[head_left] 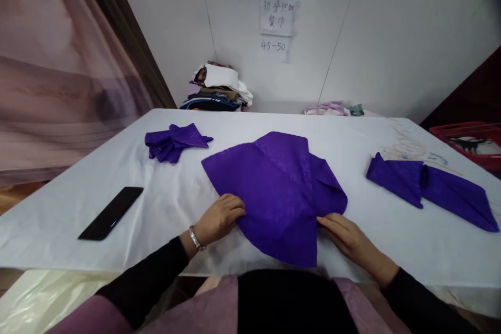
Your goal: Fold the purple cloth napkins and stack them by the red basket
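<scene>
A large purple cloth napkin [274, 188] lies partly folded on the white table [164, 203] right in front of me. My left hand [219, 217] rests at its left edge, fingers curled and pinching the fabric; a bracelet sits on that wrist. My right hand [344, 234] presses on the napkin's lower right edge with fingers fairly flat and together, tips tucked at the fabric.
A folded purple napkin [174, 142] sits at the far left, another folded purple piece [428, 188] at the right. A black phone [111, 213] lies near the left front edge. Stacked cloths [219, 88] sit behind the table; a red basket [472, 141] is at far right.
</scene>
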Demonstrator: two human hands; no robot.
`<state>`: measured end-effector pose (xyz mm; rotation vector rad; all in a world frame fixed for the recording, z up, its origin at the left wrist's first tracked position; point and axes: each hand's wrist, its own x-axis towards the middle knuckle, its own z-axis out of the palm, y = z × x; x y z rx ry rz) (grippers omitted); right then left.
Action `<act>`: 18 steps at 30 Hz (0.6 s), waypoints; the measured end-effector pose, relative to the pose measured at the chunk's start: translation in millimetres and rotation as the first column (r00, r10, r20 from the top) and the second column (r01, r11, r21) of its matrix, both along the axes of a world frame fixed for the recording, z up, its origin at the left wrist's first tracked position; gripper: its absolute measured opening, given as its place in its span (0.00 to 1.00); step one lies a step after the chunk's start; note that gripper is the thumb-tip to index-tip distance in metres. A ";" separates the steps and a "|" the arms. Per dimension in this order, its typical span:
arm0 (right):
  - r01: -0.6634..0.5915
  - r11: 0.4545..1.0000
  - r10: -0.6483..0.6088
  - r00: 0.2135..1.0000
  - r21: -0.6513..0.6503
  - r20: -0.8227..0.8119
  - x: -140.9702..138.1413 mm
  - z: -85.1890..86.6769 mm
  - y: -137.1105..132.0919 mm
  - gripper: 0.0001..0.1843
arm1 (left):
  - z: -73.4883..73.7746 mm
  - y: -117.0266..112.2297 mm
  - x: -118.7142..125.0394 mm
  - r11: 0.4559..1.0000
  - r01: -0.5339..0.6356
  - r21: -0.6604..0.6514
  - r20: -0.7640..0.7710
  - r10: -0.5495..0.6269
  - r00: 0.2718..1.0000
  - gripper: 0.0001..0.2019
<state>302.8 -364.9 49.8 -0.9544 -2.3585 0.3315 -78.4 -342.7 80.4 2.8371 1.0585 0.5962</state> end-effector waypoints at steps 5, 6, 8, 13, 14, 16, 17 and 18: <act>0.031 0.994 -0.019 0.993 -0.106 0.116 7.9 -19.7 -23.0 0.30 | -26.8 -22.6 -2.6 0.997 -0.012 -0.078 0.015 0.014 1.000 0.15; 0.039 0.995 -0.025 0.990 -0.097 0.140 8.7 -22.7 -24.9 0.32 | -27.8 -25.6 -3.9 0.996 -0.022 -0.086 0.022 0.024 0.999 0.15; 0.024 0.997 -0.009 0.983 -0.077 0.185 7.4 -28.3 -25.8 0.34 | -28.2 -30.0 -6.3 0.995 -0.039 -0.091 0.035 0.042 0.999 0.14; -0.211 0.974 0.217 0.974 -0.083 0.070 -10.7 -26.4 -19.2 0.23 | -25.3 -32.6 -10.2 0.992 -0.048 -0.121 0.083 0.058 0.995 0.14; -0.235 0.965 0.238 0.971 -0.120 0.012 -14.8 -21.0 -18.6 0.20 | -23.2 -32.4 -10.8 0.989 -0.040 -0.144 0.105 0.055 0.993 0.13; -0.205 0.940 0.186 0.978 -0.273 -0.095 -21.1 -5.3 -19.4 0.17 | -15.9 -32.2 -11.8 0.974 -0.029 -0.225 0.156 0.065 0.986 0.11; -0.169 0.910 0.127 0.983 -0.378 -0.133 -22.9 4.1 -20.4 0.15 | -10.8 -32.4 -12.1 0.956 -0.032 -0.292 0.176 0.087 0.981 0.10; -0.140 0.863 0.071 0.985 -0.485 -0.158 -23.8 13.6 -21.3 0.14 | -5.1 -32.6 -12.1 0.924 -0.040 -0.381 0.186 0.119 0.975 0.09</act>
